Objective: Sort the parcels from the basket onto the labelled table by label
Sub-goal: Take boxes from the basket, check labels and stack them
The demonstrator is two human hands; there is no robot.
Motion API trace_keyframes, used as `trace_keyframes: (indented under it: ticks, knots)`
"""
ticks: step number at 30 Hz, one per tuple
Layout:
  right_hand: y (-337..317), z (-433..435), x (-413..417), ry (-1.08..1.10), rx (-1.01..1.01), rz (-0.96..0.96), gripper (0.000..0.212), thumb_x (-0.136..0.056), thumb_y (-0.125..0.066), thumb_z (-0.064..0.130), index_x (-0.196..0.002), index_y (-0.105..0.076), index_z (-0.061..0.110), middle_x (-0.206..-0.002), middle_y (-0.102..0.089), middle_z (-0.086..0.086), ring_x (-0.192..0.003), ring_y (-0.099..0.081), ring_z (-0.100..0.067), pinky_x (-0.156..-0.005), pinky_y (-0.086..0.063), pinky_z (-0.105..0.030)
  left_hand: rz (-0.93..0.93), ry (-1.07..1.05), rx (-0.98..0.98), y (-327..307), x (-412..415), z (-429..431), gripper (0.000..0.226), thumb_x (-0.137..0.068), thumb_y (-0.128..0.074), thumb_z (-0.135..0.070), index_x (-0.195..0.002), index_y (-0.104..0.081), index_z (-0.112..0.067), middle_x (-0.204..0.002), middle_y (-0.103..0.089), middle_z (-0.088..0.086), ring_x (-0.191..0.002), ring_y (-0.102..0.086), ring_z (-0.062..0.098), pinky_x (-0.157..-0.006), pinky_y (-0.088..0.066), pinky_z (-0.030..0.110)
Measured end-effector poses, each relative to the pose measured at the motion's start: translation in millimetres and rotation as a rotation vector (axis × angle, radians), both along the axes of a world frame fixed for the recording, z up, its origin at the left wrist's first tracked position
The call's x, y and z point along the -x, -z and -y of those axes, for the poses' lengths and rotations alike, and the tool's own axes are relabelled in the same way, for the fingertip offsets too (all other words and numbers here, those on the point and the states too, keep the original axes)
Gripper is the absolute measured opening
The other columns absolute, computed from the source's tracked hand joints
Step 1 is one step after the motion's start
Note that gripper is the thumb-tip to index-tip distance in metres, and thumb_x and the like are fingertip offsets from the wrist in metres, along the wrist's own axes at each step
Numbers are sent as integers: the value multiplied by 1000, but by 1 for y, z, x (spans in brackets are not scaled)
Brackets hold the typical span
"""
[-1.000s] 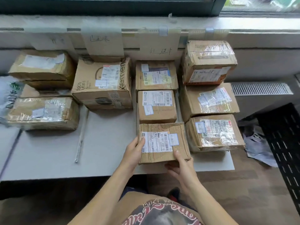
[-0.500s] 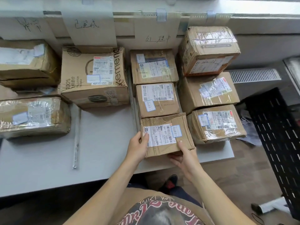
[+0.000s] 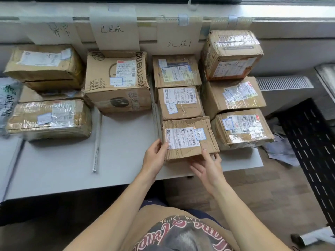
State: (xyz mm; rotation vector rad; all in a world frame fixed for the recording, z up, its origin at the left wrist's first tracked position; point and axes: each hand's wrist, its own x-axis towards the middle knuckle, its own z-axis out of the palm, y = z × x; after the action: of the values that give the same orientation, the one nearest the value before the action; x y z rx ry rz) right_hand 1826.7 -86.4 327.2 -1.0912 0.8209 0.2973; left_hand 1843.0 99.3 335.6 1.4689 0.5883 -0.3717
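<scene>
The crumpled parcel [image 3: 188, 140] lies flat on the white surface [image 3: 123, 153] close to its front edge, its printed label and small blue-edged sticker facing up. The left grip [image 3: 155, 156] grasps the crumpled parcel at its near left corner, thumb laid over the top by the label and fingers against the left wall. The right grip [image 3: 206, 167] is released, its fingers straight and spread, one fingertip touching the top of the crumpled parcel near its front right corner and the others at the front edge. Directly behind the crumpled parcel and touching it sits a smoother parcel [image 3: 181, 105], with a third parcel [image 3: 176, 73] behind that, the three forming one column below a handwritten sheet [image 3: 178, 38] taped to the wall. Just right of the crumpled parcel stands a tape-wrapped parcel [image 3: 243, 129]. Well to the left of the crumpled parcel are a large printed carton [image 3: 117, 82] and a glossy taped parcel [image 3: 49, 120]
</scene>
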Motion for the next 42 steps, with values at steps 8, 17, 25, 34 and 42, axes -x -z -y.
trace_keyframes:
  ticks: [8,17,25,34,42]
  knots:
    - [-12,-14,64,12,-61,11,57,-107,-56,30,-157,-30,23,-126,-66,-20,-102,-75,-31,-84,-58,-38,-48,-228,-61,-5,113,-13,49,-104,-59,-31,-150,-51,-16,-148,-56,-2,-136,-53,15,-118,-43,43]
    - [-14,-102,184,-396,-104,-147,27,-106,-55,26,-130,-58,12,-116,-71,-18,-98,-75,-30,-85,-58,-37,-150,-586,-46,-6,264,-78,40,-107,-55,-23,-146,-55,-13,-137,-64,7,-122,-64,21,-109,-51,45]
    - [-21,-200,236,-754,-13,-112,31,-106,-56,29,-133,-58,12,-118,-71,-15,-102,-75,-28,-93,-58,-39,-141,-892,100,-4,356,-153,39,-106,-56,-24,-144,-56,-14,-135,-65,5,-118,-67,21,-108,-52,47]
    - [-24,-406,338,-986,60,-109,32,-106,-56,28,-133,-59,11,-118,-72,-16,-99,-76,-28,-84,-58,-37,-55,-1068,220,-3,465,-326,38,-105,-56,-25,-142,-58,-16,-124,-68,0,-112,-70,16,-93,-59,36]
    - [-41,-524,397,-1219,86,-35,27,-105,-56,32,-124,-64,15,-114,-74,-14,-97,-77,-27,-86,-60,-38,51,-1086,249,-14,522,-438,39,-106,-53,-23,-145,-56,-18,-133,-66,4,-117,-68,17,-100,-57,41]
